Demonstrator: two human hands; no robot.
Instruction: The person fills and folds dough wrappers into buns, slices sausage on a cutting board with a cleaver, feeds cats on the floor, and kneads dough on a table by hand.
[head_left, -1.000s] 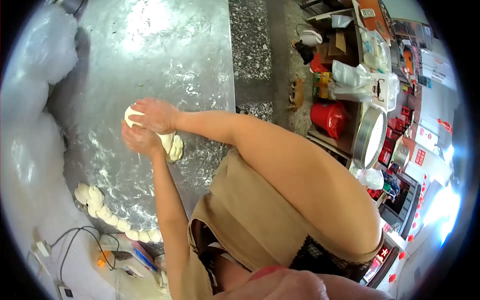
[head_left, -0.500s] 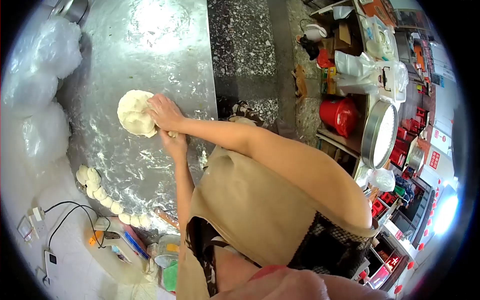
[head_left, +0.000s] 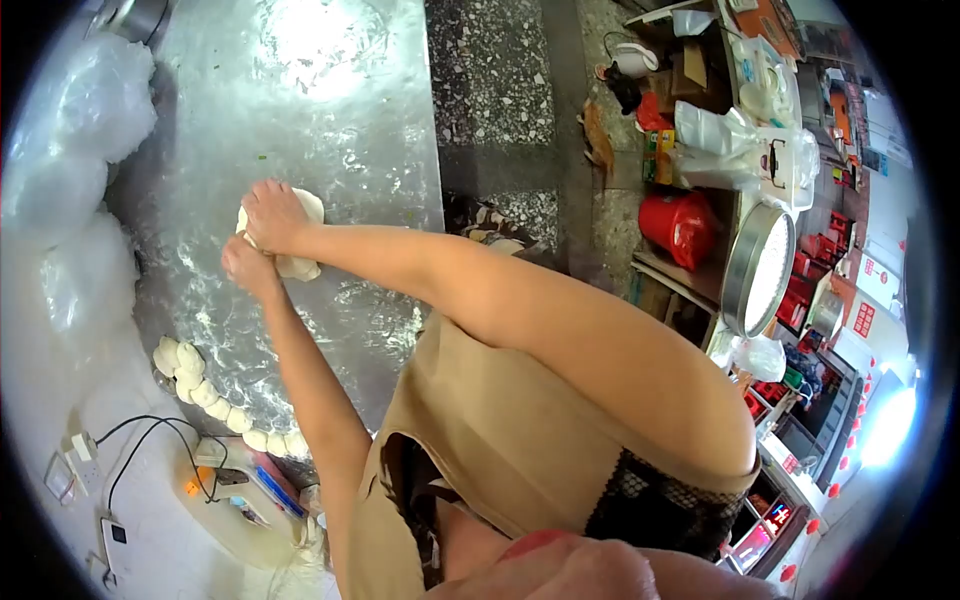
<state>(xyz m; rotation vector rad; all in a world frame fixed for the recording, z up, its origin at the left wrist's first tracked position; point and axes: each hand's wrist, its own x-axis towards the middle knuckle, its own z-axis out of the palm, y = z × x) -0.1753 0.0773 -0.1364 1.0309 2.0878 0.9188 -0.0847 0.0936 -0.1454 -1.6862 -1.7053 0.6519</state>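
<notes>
A pale lump of dough (head_left: 304, 268) lies on the floured steel table, mostly covered by my hands. My right hand (head_left: 278, 218) is on top of it, fingers curled over its upper left part. Just below, my left hand (head_left: 248, 262) is closed at the dough's left edge, close against my right hand. Its fingertips are partly hidden. Nearer the wall, a row of small dough pieces (head_left: 205, 393) curves along the table's lower left corner.
Clear plastic bags (head_left: 90, 180) are piled along the wall side. Flour streaks the steel table (head_left: 225, 120). A white socket with black cables (head_left: 150, 410) is at lower left. Past the table edge, shelves hold a red bucket (head_left: 678, 228) and a round metal sieve (head_left: 757, 270).
Both hands have moved left across the dough, from its right side to its left edge. My left arm reaches further out, and the dough's right side now shows.
</notes>
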